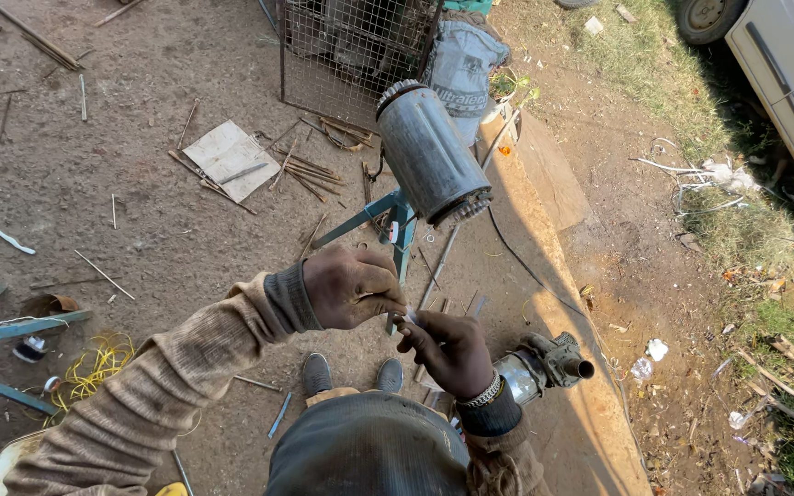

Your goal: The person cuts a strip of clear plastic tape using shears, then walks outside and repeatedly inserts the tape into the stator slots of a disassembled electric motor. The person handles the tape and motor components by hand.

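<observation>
My left hand [351, 287] and my right hand [448, 351] meet in front of me, both pinching a small whitish strip [410, 316] between their fingertips. A bead bracelet circles my right wrist. Just above the hands, a grey metal cylinder [426, 154] with a toothed end and exposed wire ends sits tilted on a blue metal stand [395, 223]. My shoes show on the dirt below the hands.
A small metal pump body [544, 366] lies at right by my right wrist. A wire mesh cage [351, 50] and a grey sack [463, 64] stand behind the cylinder. Scattered rods, a paper sheet [230, 158], yellow wire [94, 363], blue frame pieces [2, 331] and a white car [788, 78] surround me.
</observation>
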